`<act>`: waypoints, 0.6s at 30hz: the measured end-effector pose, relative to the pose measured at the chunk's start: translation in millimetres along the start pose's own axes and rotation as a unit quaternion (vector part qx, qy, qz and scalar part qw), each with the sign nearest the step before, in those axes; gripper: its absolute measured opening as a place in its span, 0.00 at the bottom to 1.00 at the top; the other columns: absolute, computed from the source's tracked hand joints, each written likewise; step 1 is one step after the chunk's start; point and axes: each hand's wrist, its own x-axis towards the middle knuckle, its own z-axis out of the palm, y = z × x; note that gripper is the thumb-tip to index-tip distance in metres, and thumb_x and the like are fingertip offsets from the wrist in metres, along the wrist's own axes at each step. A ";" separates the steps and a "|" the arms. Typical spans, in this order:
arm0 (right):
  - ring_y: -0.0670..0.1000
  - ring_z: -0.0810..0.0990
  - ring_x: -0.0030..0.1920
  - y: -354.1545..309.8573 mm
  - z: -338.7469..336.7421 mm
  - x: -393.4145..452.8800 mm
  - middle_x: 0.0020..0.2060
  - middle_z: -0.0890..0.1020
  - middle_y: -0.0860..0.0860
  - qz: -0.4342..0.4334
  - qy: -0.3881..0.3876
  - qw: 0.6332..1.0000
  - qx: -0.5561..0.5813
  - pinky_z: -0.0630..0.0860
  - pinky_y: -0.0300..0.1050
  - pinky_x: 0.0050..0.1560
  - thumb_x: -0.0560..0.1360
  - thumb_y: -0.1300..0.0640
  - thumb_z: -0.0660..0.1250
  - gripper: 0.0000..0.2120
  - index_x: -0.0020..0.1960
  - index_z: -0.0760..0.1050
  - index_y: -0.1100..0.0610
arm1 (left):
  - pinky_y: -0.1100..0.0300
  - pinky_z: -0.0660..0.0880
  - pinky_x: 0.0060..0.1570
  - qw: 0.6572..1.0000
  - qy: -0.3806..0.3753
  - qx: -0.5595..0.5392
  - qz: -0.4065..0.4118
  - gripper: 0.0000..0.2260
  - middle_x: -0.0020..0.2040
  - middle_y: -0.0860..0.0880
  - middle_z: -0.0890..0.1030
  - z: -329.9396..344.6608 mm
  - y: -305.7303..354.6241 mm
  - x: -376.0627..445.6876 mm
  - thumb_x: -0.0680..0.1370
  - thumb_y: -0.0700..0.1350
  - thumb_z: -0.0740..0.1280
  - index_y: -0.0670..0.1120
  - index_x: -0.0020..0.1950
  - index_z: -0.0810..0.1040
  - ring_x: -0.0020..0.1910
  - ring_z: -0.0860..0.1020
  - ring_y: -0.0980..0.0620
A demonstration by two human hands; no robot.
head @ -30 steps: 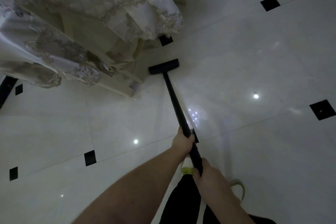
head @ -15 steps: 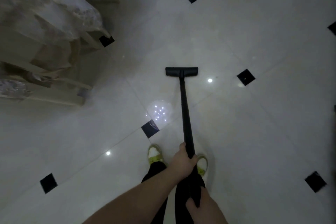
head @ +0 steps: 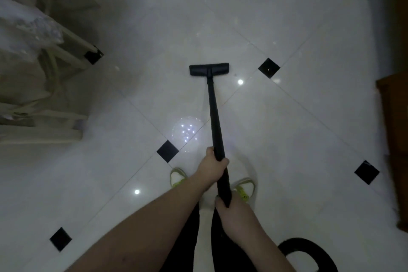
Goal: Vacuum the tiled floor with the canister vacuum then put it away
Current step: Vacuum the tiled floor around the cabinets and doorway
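Hands gripped the black vacuum wand (head: 214, 117) one above the other: the left hand (head: 212, 166) wrapped its fingers round the tube higher along its length, thumb side toward the floor head, while the right hand (head: 234, 216) curled round the near end of the tube, close to the body. The wand ran almost straight away from the person, tilted slightly to the left as it went, and ended in the flat black floor head (head: 209, 69), which lay crosswise on the pale tiled floor (head: 309, 128), well ahead of the feet. One of the small black diamond inlays (head: 269, 68) sat just to the right of the head, apart from it; another (head: 167, 151) lay beside the left hand's side of the wand, near a cluster of reflected ceiling lights (head: 187, 131). Two white shoes with yellow-green trim, the left (head: 177, 178) and the right (head: 245, 187), stood on the tile on either side of the tube, dark trousers below them in the frame. A loop of black hose (head: 309, 247) curved on the floor at the lower right. Cream furniture legs draped in pale cloth (head: 39, 68) stood at the left edge, and a brown wooden piece (head: 395, 139) showed along the right edge.
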 end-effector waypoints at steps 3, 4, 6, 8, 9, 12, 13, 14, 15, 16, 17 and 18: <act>0.46 0.74 0.33 -9.2 -12.5 12.2 0.35 0.75 0.47 -0.021 0.024 0.999 0.009 0.65 0.41 0.30 0.79 0.46 0.58 0.12 0.50 0.70 0.55 | 0.45 0.80 0.50 0.999 0.000 -0.043 -0.013 0.25 0.55 0.39 0.79 -2.7 15.0 14.1 0.77 0.45 0.64 0.49 0.72 0.59 0.48 0.81 0.38; 0.45 0.72 0.33 -15.9 -16.1 16.1 0.36 0.74 0.47 -0.017 0.026 1.000 0.008 0.64 0.40 0.30 0.79 0.47 0.58 0.11 0.50 0.69 0.55 | 0.44 0.80 0.49 0.999 -0.004 -0.052 -0.016 0.25 0.54 0.39 0.78 -3.3 19.0 17.9 0.77 0.44 0.64 0.50 0.71 0.59 0.47 0.82 0.38; 0.45 0.72 0.34 -21.5 -19.5 20.6 0.39 0.75 0.48 -0.013 0.021 1.000 0.013 0.64 0.40 0.30 0.80 0.48 0.58 0.11 0.53 0.69 0.56 | 0.47 0.81 0.46 0.997 -0.009 -0.069 -0.024 0.24 0.53 0.40 0.78 -4.3 28.5 23.8 0.78 0.43 0.63 0.51 0.71 0.58 0.43 0.82 0.40; 0.49 0.74 0.38 -23.3 -22.6 23.5 0.43 0.76 0.51 -0.017 0.030 0.999 0.003 0.64 0.40 0.30 0.80 0.48 0.57 0.13 0.56 0.70 0.57 | 0.52 0.81 0.39 0.994 -0.012 -0.102 -0.032 0.22 0.53 0.40 0.76 -3.1 37.6 27.6 0.79 0.41 0.62 0.49 0.70 0.59 0.39 0.81 0.44; 0.50 0.74 0.39 -22.0 -22.9 24.9 0.44 0.76 0.51 -0.018 0.031 0.999 0.008 0.64 0.40 0.30 0.80 0.48 0.57 0.13 0.57 0.70 0.57 | 0.54 0.80 0.36 0.992 -0.014 -0.115 -0.041 0.20 0.54 0.38 0.76 -2.2 41.3 29.3 0.79 0.40 0.62 0.48 0.68 0.59 0.39 0.80 0.44; 0.49 0.74 0.38 -19.3 -25.4 12.3 0.43 0.77 0.51 -0.021 0.041 0.999 0.003 0.65 0.40 0.31 0.79 0.48 0.57 0.13 0.54 0.72 0.57 | 0.53 0.80 0.34 0.985 -0.020 -0.155 -0.076 0.17 0.52 0.38 0.76 0.8 46.8 33.2 0.79 0.39 0.62 0.51 0.63 0.60 0.41 0.79 0.42; 0.48 0.75 0.38 -15.2 -25.3 6.6 0.42 0.78 0.50 -0.024 0.042 0.999 0.006 0.66 0.39 0.31 0.79 0.48 0.58 0.13 0.53 0.72 0.56 | 0.53 0.80 0.33 0.985 -0.022 -0.154 -0.078 0.18 0.50 0.39 0.75 2.9 46.4 33.5 0.79 0.40 0.63 0.51 0.64 0.60 0.40 0.79 0.42; 0.47 0.75 0.37 -10.8 -24.6 0.1 0.40 0.77 0.49 -0.027 0.045 0.999 0.010 0.66 0.39 0.32 0.79 0.48 0.58 0.12 0.52 0.72 0.56 | 0.53 0.79 0.32 0.986 -0.016 -0.149 -0.078 0.18 0.49 0.39 0.75 5.3 44.2 31.9 0.79 0.41 0.63 0.51 0.65 0.61 0.38 0.79 0.42; 0.46 0.75 0.36 -5.0 -23.5 -7.5 0.39 0.77 0.48 -0.029 0.038 0.999 0.013 0.67 0.39 0.32 0.79 0.48 0.58 0.12 0.51 0.72 0.56 | 0.53 0.79 0.31 0.986 -0.005 -0.143 -0.080 0.17 0.48 0.39 0.74 8.7 38.8 30.8 0.79 0.42 0.63 0.50 0.66 0.62 0.36 0.78 0.43; 0.46 0.75 0.35 2.7 -22.8 -14.8 0.39 0.77 0.48 -0.027 0.031 0.999 0.017 0.68 0.38 0.32 0.79 0.48 0.58 0.11 0.51 0.72 0.55 | 0.53 0.78 0.30 0.987 0.004 -0.136 -0.082 0.16 0.46 0.40 0.74 15.9 31.8 29.1 0.79 0.42 0.62 0.49 0.66 0.63 0.33 0.77 0.43; 0.46 0.77 0.36 12.2 -22.2 -22.0 0.40 0.78 0.49 -0.025 0.025 0.999 0.018 0.69 0.38 0.33 0.79 0.48 0.58 0.11 0.51 0.72 0.55 | 0.53 0.79 0.30 0.988 0.012 -0.129 -0.079 0.15 0.44 0.40 0.74 24.7 23.5 26.1 0.79 0.42 0.61 0.48 0.65 0.64 0.32 0.77 0.43; 0.47 0.78 0.39 20.3 -21.1 -29.5 0.42 0.79 0.49 -0.026 0.023 0.999 0.013 0.70 0.37 0.34 0.79 0.48 0.58 0.11 0.52 0.72 0.55 | 0.51 0.80 0.31 0.991 0.021 -0.112 -0.073 0.15 0.42 0.41 0.74 33.2 14.3 21.2 0.79 0.43 0.61 0.47 0.65 0.64 0.31 0.77 0.43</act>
